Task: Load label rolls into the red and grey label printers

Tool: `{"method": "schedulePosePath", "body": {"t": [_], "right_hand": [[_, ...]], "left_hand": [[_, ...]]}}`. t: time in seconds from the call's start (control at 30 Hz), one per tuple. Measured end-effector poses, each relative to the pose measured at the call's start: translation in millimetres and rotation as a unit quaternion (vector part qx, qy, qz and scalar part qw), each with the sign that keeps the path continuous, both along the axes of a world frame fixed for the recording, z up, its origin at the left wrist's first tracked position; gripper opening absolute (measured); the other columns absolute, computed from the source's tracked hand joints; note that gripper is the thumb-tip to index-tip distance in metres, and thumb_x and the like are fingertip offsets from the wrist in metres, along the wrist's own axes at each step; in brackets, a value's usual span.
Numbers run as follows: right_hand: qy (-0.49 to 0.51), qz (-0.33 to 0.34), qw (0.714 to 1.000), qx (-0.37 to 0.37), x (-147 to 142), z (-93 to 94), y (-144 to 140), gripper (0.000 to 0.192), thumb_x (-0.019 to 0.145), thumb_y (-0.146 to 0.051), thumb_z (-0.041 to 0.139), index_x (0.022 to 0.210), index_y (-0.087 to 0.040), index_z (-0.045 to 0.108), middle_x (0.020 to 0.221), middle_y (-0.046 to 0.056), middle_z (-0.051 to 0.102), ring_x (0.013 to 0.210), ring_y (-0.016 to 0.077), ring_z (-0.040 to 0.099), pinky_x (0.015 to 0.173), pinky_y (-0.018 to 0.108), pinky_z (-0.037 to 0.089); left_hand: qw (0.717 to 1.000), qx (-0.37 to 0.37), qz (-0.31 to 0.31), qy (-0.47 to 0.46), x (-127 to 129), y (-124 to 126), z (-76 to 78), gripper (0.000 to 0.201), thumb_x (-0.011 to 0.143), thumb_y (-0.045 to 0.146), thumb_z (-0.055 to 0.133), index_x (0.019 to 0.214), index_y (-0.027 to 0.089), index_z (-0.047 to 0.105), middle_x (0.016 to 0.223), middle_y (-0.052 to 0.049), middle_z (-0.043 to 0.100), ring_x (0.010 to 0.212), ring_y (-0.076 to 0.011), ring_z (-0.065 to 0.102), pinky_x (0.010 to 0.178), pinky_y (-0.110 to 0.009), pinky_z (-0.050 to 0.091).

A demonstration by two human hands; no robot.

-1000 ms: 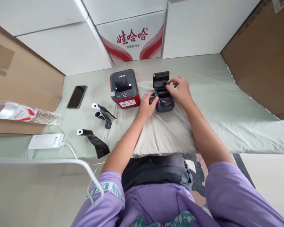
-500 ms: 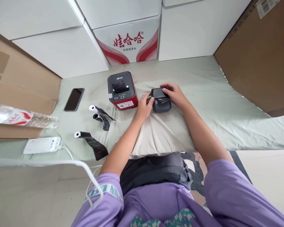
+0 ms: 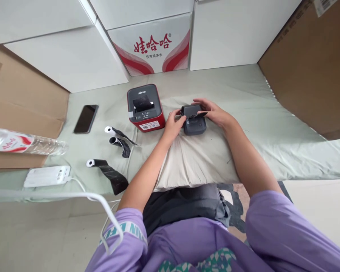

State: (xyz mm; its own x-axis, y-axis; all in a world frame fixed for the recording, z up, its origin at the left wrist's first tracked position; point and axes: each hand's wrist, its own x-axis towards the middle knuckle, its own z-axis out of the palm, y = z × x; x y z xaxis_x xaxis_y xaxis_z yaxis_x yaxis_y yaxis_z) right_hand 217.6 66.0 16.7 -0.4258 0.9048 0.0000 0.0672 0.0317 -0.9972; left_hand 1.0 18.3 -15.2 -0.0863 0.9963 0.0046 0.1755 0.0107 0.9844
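While the small black label printer sits straight ahead on the pillow, I clasp it between both hands: left hand on its left side, right hand over its lid, equally close.

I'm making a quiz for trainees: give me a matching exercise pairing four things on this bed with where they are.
1. small printer
2. red printer
3. phone
4. power strip

a. left of the red printer
b. between both hands, on the pillow
c. near left edge, cable attached
d. in front of the red-lettered box

Pairs: 1-b, 2-d, 3-a, 4-c
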Motion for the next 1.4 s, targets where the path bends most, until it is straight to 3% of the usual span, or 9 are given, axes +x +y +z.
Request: {"method": "schedulePosePath", "body": {"t": [0.17,0.33,0.5,0.6,0.73,0.87,1.03,1.2,1.4], "right_hand": [[0.004,0.001,1.000,-0.001,-1,2.5,-3,0.067,0.070,-0.044,0.086,0.133,-0.030,0.066,0.144,0.008,0.069,0.139,0.0318,0.061,0.125,0.053,0.045],[0.017,-0.049,0.998,0.033,-4,-8.2,1,0.067,0.069,-0.049,0.086,0.130,-0.031,0.066,0.140,0.008,0.071,0.139,0.0310,0.061,0.125,0.054,0.044],[0.034,-0.149,0.987,0.048,-8,-12.5,2,0.070,0.077,-0.076,0.069,0.132,-0.033,0.064,0.140,0.010,0.070,0.141,0.0323,0.061,0.116,0.054,0.051],[0.042,-0.158,0.985,0.048,-9,-9.9,1,0.074,0.077,-0.083,0.064,0.131,-0.032,0.063,0.137,0.011,0.070,0.137,0.0324,0.063,0.113,0.053,0.053],[0.056,-0.167,0.984,0.035,-10,-10.7,2,0.070,0.075,-0.082,0.066,0.125,-0.032,0.065,0.131,0.010,0.073,0.134,0.0334,0.065,0.112,0.055,0.053],[0.075,-0.168,0.983,0.022,-12,-7.4,3,0.064,0.074,-0.076,0.071,0.117,-0.031,0.067,0.128,0.009,0.074,0.130,0.0331,0.068,0.114,0.055,0.052],[0.050,-0.180,0.974,0.130,-27,44.6,-18,0.048,0.088,-0.071,0.063,0.114,-0.030,0.070,0.126,0.008,0.076,0.130,0.0335,0.068,0.114,0.058,0.052],[-0.003,-0.129,0.966,0.226,-80,107.7,-42,0.029,0.097,-0.053,0.063,0.106,-0.028,0.074,0.113,0.008,0.076,0.125,0.0352,0.068,0.113,0.059,0.052],[-0.089,-0.048,0.968,0.229,-162,96.3,6,0.021,0.092,-0.037,0.070,0.109,-0.025,0.075,0.105,0.009,0.074,0.119,0.0354,0.067,0.113,0.061,0.053]], "left_hand": [[1.000,0.004,0.001,0.004,2,-4,4.0,0.039,0.095,0.028,0.070,0.134,0.025,0.070,0.136,-0.009,0.069,0.113,-0.0214,0.071,0.094,-0.032,0.060],[0.992,0.091,0.007,0.083,5,-22,13.6,0.036,0.100,0.035,0.063,0.132,0.019,0.072,0.133,-0.014,0.070,0.118,-0.0247,0.070,0.103,-0.036,0.056],[0.969,0.186,-0.010,0.163,-8,-51,49.5,0.034,0.105,0.040,0.055,0.127,0.023,0.075,0.130,-0.012,0.073,0.107,-0.0234,0.071,0.104,-0.036,0.055],[0.956,0.227,0.068,0.171,-47,-57,77.6,0.024,0.104,0.036,0.059,0.116,0.024,0.077,0.122,-0.010,0.075,0.122,-0.0254,0.068,0.112,-0.036,0.050],[0.954,0.114,0.253,0.116,-122,-42,99.1,0.039,0.099,0.013,0.062,0.138,0.017,0.063,0.147,-0.013,0.064,0.132,-0.0242,0.061,0.118,-0.039,0.046],[0.985,-0.084,0.147,0.011,-167,-26,100.1,0.046,0.091,0.007,0.065,0.136,0.015,0.066,0.142,-0.015,0.070,0.126,-0.0243,0.068,0.113,-0.044,0.052],[0.986,-0.119,0.092,-0.070,-170,-23,99.5,0.048,0.080,0.010,0.065,0.126,0.022,0.076,0.105,-0.005,0.082,0.101,-0.0195,0.077,0.106,-0.039,0.058],[0.986,-0.123,0.081,-0.079,-163,-25,103.1,0.048,0.075,0.011,0.061,0.119,0.022,0.079,0.098,-0.003,0.081,0.094,-0.0176,0.078,0.104,-0.036,0.059],[0.986,-0.120,0.087,-0.074,-162,-25,99.9,0.053,0.075,0.015,0.061,0.125,0.022,0.078,0.095,-0.002,0.081,0.091,-0.0181,0.078,0.099,-0.034,0.060]]}}
